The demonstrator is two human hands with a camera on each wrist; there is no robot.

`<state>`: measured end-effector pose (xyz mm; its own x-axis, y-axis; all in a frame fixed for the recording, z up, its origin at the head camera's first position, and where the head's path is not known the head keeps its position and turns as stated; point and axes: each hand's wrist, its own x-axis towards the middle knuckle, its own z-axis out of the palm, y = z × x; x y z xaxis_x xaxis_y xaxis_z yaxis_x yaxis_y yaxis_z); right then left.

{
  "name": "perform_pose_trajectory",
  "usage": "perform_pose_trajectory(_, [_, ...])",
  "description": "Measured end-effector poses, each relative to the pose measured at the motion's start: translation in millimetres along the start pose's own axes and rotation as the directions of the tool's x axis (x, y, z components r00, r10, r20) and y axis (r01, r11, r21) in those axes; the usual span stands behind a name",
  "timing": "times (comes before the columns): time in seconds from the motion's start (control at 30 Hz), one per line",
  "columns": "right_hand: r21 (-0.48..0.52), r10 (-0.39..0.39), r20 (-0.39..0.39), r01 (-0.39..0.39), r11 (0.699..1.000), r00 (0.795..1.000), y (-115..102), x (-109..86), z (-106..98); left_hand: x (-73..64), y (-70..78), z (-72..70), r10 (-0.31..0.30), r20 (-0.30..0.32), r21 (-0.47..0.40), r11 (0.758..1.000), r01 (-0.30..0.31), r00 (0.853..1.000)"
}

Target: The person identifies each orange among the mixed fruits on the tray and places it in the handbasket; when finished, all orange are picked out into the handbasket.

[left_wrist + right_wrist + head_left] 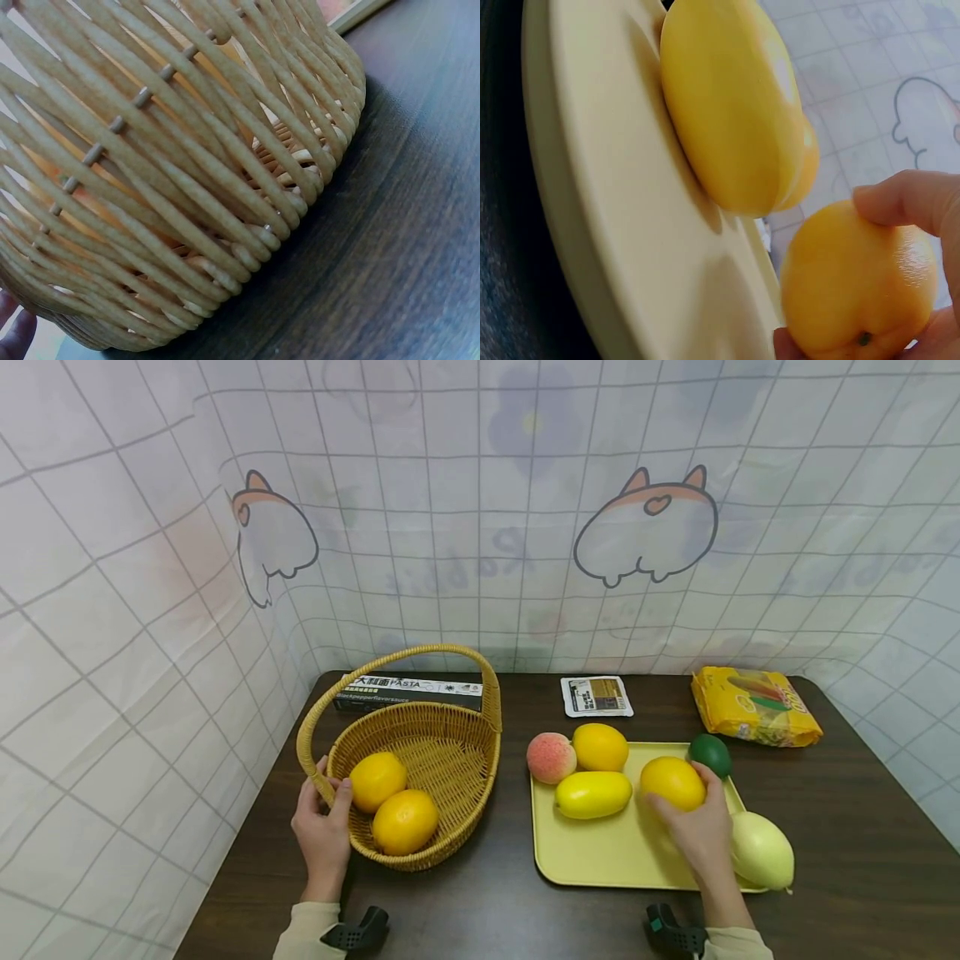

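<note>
Left grip [324, 839]: curled round your basket [461, 760] near the handle [442, 648]'s lower end.
Right grip [701, 835]: you pinch one orange [669, 782], above the yellow tray [585, 864].
Basket: two oranges [406, 822] inside, on your counter [465, 910].

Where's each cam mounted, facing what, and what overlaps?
Head: on the head, facing forward-down at wicker basket and yellow tray; left hand, right hand, sleeves show.
Left wrist: on that wrist, facing the basket's woven side; fingertips at lower left.
Right wrist: on that wrist, facing the tray and held orange; thumb and fingers show.
Shared: head, right wrist both show tray and orange.
</note>
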<state>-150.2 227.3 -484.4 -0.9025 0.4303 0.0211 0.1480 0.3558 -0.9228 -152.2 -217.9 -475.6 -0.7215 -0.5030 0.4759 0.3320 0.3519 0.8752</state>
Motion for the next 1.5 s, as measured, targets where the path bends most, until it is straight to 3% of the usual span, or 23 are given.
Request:
perform_pose_trajectory(0.33, [0.167,-0.073,-0.061,0.083,0.982,0.995,-5.6,-4.6,6.0,0.2,-0.9,-0.1,0.0,-0.001,-0.011,1.0,0.0,1.0])
perform_pose_trajectory(0.47, [0.257,-0.15,-0.03,0.152,0.954,0.988,-12.7,-10.1,8.1,0.0,-1.4,-0.1,0.003,0.002,-0.012,1.0,-0.003,1.0])
perform_pose_trajectory(0.6, [0.345,-0.187,0.006,0.174,0.922,0.982,-20.6,-15.6,12.5,0.2,-1.2,0.4,0.002,0.007,-0.011,1.0,-0.002,1.0])
perform_pose_trajectory(0.9, [0.507,-0.263,0.004,0.225,0.832,0.965,-28.0,-24.3,29.4,0.8,0.4,1.3,0.0,0.002,-0.001,1.0,0.0,1.0])
perform_pose_trajectory(1.1, [0.531,-0.307,0.109,0.206,0.822,0.945,-37.7,-31.7,42.7,0.2,1.6,0.8,-0.013,0.001,0.003,1.0,0.013,1.0])
perform_pose_trajectory(1.2, [0.516,-0.346,0.176,0.213,0.83,0.922,-46.3,-36.1,50.6,-0.1,1.5,0.5,-0.012,-0.003,-0.003,1.0,0.012,1.0])
perform_pose_trajectory(1.3, [0.525,-0.401,0.244,0.227,0.82,0.883,-55.4,-39.4,58.7,-0.3,1.0,0.3,-0.013,-0.002,-0.009,1.0,0.013,1.0])
perform_pose_trajectory(1.37, [0.556,-0.45,0.283,0.238,0.797,0.847,-61.5,-41.1,64.1,-0.3,0.6,0.3,-0.013,0.0,-0.009,1.0,0.013,1.0])
perform_pose_trajectory(1.5, [0.652,-0.561,0.341,0.24,0.719,0.755,-72.2,-42.9,76.3,-0.3,-0.1,0.4,-0.016,0.003,-0.01,1.0,0.016,1.0])
